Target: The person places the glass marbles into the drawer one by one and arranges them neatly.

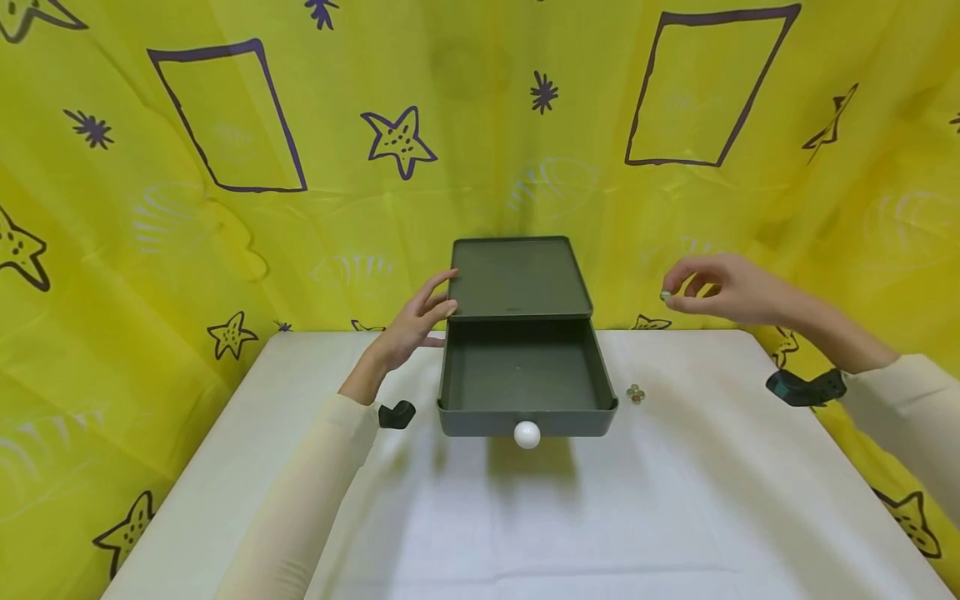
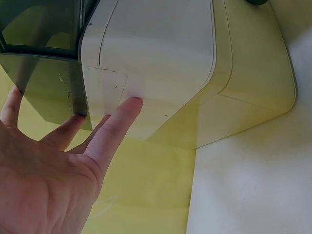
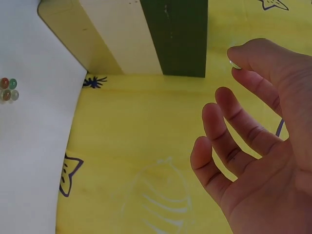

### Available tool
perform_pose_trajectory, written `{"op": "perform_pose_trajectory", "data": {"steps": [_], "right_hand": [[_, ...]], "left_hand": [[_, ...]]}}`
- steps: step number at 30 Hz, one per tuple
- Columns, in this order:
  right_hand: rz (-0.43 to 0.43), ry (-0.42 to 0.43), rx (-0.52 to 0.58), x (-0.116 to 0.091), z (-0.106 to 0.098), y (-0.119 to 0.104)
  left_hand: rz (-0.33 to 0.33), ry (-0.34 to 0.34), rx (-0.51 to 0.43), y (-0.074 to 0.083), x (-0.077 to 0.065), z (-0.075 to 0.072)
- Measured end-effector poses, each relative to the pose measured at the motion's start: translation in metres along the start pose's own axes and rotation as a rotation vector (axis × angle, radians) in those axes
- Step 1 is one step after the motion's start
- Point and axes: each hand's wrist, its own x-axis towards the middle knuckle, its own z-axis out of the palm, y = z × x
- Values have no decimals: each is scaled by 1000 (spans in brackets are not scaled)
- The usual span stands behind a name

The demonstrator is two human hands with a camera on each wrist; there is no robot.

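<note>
A small box with drawers (image 1: pixel 517 279) stands on the table, its dark green top drawer (image 1: pixel 480 423) pulled out toward me. A white round knob (image 1: pixel 527 434) sits on that drawer's front, and the inside shows nothing in it. My left hand (image 1: pixel 405 333) rests its extended fingers against the box's left side; in the left wrist view a fingertip (image 2: pixel 131 103) touches the white layer below the green one. To the right of the box, my right hand (image 1: pixel 738 287) is raised, pinching a small greenish glass marble (image 3: pixel 234 64) between thumb and index finger.
Several small glass marbles (image 1: pixel 635 393), reddish, green and clear, lie clustered on the white table (image 1: pixel 675 517) just right of the drawer. A yellow curtain (image 1: pixel 480 200) with starfish drawings hangs behind the table and at both sides.
</note>
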Motion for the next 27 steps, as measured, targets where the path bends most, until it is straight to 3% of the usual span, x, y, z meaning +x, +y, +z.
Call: {"op": "perform_pose_trajectory", "data": {"steps": [5, 12, 27], "right_hand": [[7, -18, -12, 3, -3, -8], [-49, -37, -20, 12, -5, -20], [-64, -170, -24, 48, -5, -77]], "left_hand": [[-2, 5, -3, -1, 1, -1], [-1, 2, -6, 0, 0, 0], [-6, 0, 2, 1, -1, 1]]}}
